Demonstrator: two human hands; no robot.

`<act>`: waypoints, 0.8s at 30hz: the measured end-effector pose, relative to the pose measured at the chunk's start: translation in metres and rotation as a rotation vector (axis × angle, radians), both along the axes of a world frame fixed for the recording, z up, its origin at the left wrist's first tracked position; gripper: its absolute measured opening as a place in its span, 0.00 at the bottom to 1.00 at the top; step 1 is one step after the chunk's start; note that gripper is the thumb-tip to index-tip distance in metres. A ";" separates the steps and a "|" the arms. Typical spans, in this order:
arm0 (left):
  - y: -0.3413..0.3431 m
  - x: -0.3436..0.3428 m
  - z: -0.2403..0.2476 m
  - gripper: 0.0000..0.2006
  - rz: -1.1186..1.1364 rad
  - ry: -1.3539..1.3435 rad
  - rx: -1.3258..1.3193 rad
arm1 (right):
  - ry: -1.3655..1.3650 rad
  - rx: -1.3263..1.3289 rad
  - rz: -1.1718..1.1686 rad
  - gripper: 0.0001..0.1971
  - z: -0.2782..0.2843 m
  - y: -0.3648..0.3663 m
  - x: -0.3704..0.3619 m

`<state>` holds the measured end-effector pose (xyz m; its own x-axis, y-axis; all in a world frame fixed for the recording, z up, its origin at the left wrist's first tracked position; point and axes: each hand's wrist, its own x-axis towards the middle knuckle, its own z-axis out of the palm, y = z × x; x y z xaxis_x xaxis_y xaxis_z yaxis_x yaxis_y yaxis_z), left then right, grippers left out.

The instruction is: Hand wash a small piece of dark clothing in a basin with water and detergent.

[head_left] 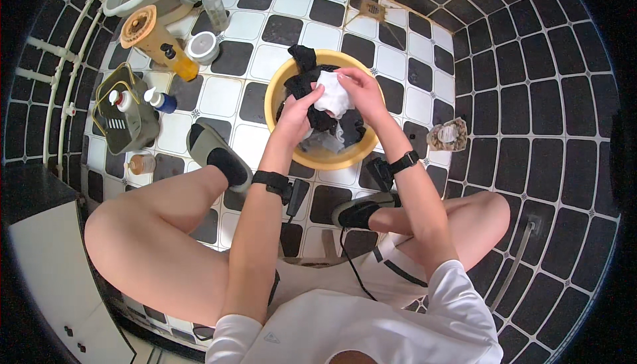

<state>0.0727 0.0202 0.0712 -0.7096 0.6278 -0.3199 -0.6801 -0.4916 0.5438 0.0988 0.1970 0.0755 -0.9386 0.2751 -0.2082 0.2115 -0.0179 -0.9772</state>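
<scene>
A small white cloth (333, 96) is held up between my two hands over a yellow basin (326, 160). My left hand (296, 117) grips its left side, with the thumb pressed on the cloth. On the other side, the fingers of my right hand (362, 91) pinch its upper right edge. Whether the cloth is a sock or another small garment I cannot make out. Beneath it, dark clothes (302, 85) fill much of the basin, and one black end lies over the far rim. Something pale and wet (324, 141) shows at the near side.
Left stand a grey-green basket (136, 128), a blue pump bottle (161, 101), an amber bottle (179, 63), a round white tub (203, 47), a tan canister (147, 32) and a clear bottle (214, 7). A patterned bag (449, 135) is by the right wall. Slippered feet flank the basin.
</scene>
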 end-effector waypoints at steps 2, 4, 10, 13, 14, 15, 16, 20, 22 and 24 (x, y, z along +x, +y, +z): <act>0.002 0.001 -0.004 0.16 0.033 -0.009 -0.011 | -0.027 0.039 -0.049 0.10 -0.003 0.003 0.003; 0.003 0.002 -0.006 0.16 0.071 -0.005 -0.053 | -0.059 0.073 -0.098 0.10 -0.005 0.002 0.006; 0.005 0.001 -0.008 0.14 0.171 -0.042 -0.125 | 0.109 0.198 -0.009 0.15 -0.036 -0.002 0.017; 0.006 0.000 -0.009 0.13 0.192 -0.057 -0.172 | 0.139 0.028 -0.021 0.14 -0.048 -0.005 0.019; 0.005 0.000 -0.011 0.13 0.199 -0.050 -0.195 | 0.137 0.023 -0.023 0.14 -0.049 -0.007 0.020; 0.003 0.000 -0.012 0.13 0.201 -0.055 -0.202 | 0.106 0.056 -0.014 0.14 -0.043 -0.013 0.022; 0.002 0.000 -0.010 0.14 0.172 -0.026 -0.224 | 0.076 0.090 -0.007 0.14 -0.040 -0.016 0.024; 0.005 -0.001 -0.011 0.16 0.125 0.132 -0.338 | 0.124 0.100 -0.005 0.14 -0.033 -0.024 0.023; 0.007 -0.003 -0.014 0.17 0.158 0.121 -0.342 | 0.138 0.107 -0.011 0.14 -0.031 -0.024 0.022; 0.009 -0.004 -0.017 0.18 0.189 0.111 -0.345 | 0.126 0.102 -0.010 0.14 -0.030 -0.022 0.022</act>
